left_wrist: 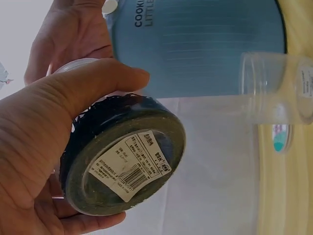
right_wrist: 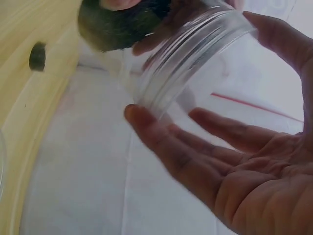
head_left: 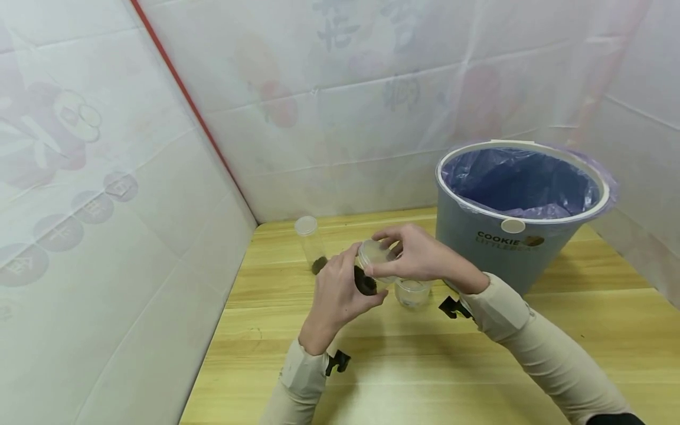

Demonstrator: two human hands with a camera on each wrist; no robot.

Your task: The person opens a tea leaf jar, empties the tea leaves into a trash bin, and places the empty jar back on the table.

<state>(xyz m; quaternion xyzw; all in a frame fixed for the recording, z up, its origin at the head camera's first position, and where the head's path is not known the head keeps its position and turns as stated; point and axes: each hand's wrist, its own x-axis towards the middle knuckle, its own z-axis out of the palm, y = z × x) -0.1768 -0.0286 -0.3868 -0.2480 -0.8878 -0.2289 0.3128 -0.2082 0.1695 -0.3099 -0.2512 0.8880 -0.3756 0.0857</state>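
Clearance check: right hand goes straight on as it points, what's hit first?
The clear jar with dark contents, which the right hand touches now; the left hand gripping it looks next in line, though depth is hard to judge.

A blue-grey bin (head_left: pixel 473 262) with a purple liner (head_left: pixel 536 211) stands on a wooden table (head_left: pixel 419 383) beside printed white sheeting (head_left: pixel 345 147).

White printed sheeting (head_left: pixel 361 141) backs a wood-grain table (head_left: pixel 425 378).

wood-grained table (head_left: pixel 414 372) holding blue bin (head_left: pixel 494 262), tall jar (head_left: pixel 311 245), short clear jar (head_left: pixel 412 294)
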